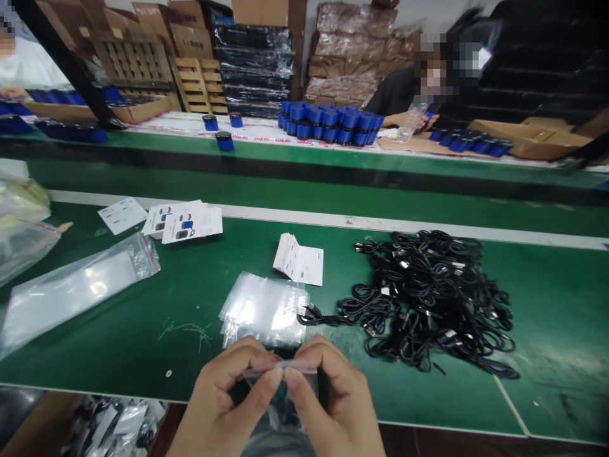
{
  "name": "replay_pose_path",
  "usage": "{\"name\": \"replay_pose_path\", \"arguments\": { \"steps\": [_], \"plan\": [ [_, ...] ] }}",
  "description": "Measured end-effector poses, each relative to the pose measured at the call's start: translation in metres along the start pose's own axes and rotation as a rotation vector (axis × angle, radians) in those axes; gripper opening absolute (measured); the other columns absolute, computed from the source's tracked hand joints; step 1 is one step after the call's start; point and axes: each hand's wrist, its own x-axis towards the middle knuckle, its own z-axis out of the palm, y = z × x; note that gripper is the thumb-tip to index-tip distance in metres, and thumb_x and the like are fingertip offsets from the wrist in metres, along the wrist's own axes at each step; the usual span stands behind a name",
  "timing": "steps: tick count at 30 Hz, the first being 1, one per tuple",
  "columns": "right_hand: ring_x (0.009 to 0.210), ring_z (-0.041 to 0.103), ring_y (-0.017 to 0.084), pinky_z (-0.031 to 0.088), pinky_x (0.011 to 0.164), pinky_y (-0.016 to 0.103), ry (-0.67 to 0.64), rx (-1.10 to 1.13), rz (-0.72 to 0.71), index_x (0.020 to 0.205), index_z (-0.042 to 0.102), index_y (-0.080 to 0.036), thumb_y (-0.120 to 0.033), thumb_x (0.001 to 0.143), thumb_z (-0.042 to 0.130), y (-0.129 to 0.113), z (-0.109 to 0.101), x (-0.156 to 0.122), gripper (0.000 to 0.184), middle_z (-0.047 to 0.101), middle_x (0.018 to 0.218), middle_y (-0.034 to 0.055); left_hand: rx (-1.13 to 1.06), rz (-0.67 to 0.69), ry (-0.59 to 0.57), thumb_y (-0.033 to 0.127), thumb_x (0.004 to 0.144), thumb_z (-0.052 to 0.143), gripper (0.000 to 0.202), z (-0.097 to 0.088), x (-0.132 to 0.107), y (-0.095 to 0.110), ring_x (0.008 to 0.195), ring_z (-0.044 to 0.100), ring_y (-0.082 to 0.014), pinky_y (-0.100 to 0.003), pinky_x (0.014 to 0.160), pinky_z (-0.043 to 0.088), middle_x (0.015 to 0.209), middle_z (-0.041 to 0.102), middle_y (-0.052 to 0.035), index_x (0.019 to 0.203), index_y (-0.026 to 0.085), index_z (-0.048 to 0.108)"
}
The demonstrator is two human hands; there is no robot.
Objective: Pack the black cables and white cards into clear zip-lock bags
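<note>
My left hand [228, 400] and my right hand [328, 400] meet at the table's near edge. Both pinch the top strip of a small clear plastic bag [290, 387], thumbs and forefingers pressed together; something dark shows inside the bag. Just beyond my fingers lies a stack of clear plastic bags [264, 308]. A heap of coiled black cables [428, 298] sits to the right of it. A small pile of white cards [299, 259] lies behind the bags.
A large clear bag [71, 289] lies at the left, with printed leaflets [183, 221] behind it. Across a green belt, blue cylinders [328, 122] stand grouped. A person in black [404, 89] sits beyond them. Cardboard boxes and pallets line the back.
</note>
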Motion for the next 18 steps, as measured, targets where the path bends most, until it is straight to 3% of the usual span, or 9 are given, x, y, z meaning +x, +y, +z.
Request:
{"name": "replay_pose_path", "arguments": {
  "steps": [3,7,13,16,18],
  "plan": [
    [0.06,0.049,0.013,0.039,0.056,0.024,-0.054,-0.016,0.022,0.067,0.055,-0.019,-0.022,0.085,0.052,-0.002,-0.006,0.004,0.018,0.051,0.064,-0.0013,0.062,0.003,-0.022,0.028,0.081,0.06,0.015,-0.005,0.001,-0.002,0.065,0.06,-0.0128,-0.02,0.061,0.045,0.069,0.063,0.0017,0.071,0.022,0.069],
    [0.062,0.054,0.014,0.042,0.058,0.024,-0.082,-0.048,0.019,0.068,0.06,-0.018,-0.022,0.086,0.054,-0.002,-0.013,0.008,0.019,0.057,0.066,0.0003,0.032,-0.051,0.11,0.027,0.076,0.063,0.011,-0.01,0.002,-0.005,0.073,0.063,-0.0135,-0.019,0.068,0.045,0.072,0.066,0.0032,0.068,0.026,0.071],
    [0.066,0.062,0.014,0.047,0.062,0.025,-0.106,-0.053,-0.121,0.079,0.066,-0.02,-0.015,0.085,0.057,-0.003,-0.016,0.005,0.012,0.065,0.072,0.0004,0.05,-0.005,0.201,0.023,0.074,0.063,0.013,-0.006,0.0,-0.008,0.069,0.062,-0.0131,-0.018,0.067,0.044,0.069,0.068,0.0036,0.062,0.025,0.068],
    [0.084,0.064,0.018,0.049,0.076,0.032,-0.199,-0.204,-0.203,0.096,0.065,-0.024,-0.017,0.087,0.057,-0.002,-0.022,0.011,0.014,0.069,0.09,0.0022,-0.025,-0.054,0.157,0.033,0.077,0.064,0.016,-0.018,-0.003,-0.008,0.065,0.06,-0.012,-0.017,0.061,0.044,0.069,0.066,0.0034,0.065,0.024,0.066],
    [0.106,0.057,0.027,0.045,0.086,0.043,-0.156,-0.474,-0.246,0.113,0.058,-0.022,-0.019,0.086,0.058,0.004,-0.027,0.018,0.027,0.065,0.11,0.0088,-0.116,-0.14,0.164,0.047,0.077,0.064,0.026,-0.034,-0.01,-0.009,0.069,0.062,-0.0143,-0.018,0.063,0.046,0.072,0.068,0.0016,0.067,0.023,0.065]
  ]
}}
